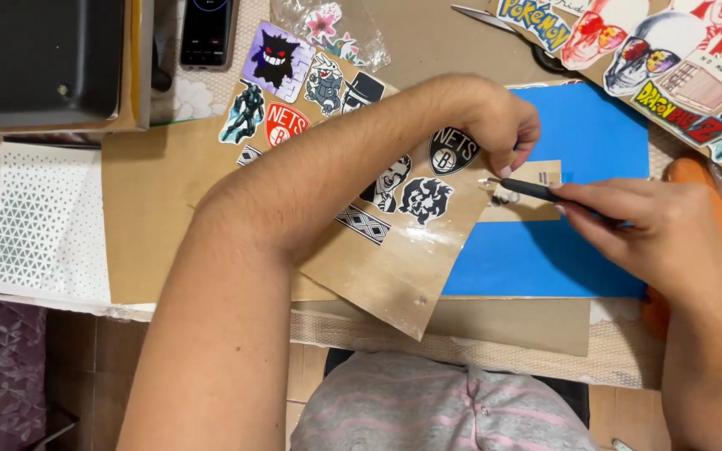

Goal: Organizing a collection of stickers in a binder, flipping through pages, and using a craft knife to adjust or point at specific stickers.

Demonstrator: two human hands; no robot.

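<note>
Left hand (499, 125) fingers pinch small tan card (526, 190); right hand (649, 230) fingers clamp slim black tool (528, 190).

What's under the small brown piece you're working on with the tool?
The small brown piece lies on the blue sheet, over brown cardboard. The left hand covers its upper-left corner.
</note>
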